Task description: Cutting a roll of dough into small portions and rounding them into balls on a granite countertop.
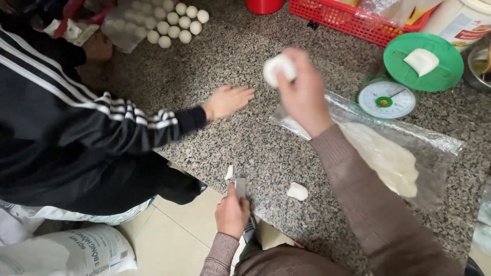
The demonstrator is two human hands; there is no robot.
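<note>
My right hand is raised over the speckled granite counter and grips a white dough ball in its fingers. My left hand rests at the counter's near edge, closed around a small metal cutter whose blade lies on the stone, with a scrap of dough beside its tip. A small dough lump lies just right of the blade. A large flat slab of dough lies on a clear plastic sheet under my right forearm.
Another person in a black striped jacket lays a hand flat on the counter to the left. Several dough balls sit at the back. A green scale holds a dough piece. Behind stand a red basket and a white tub; a sack lies on the floor.
</note>
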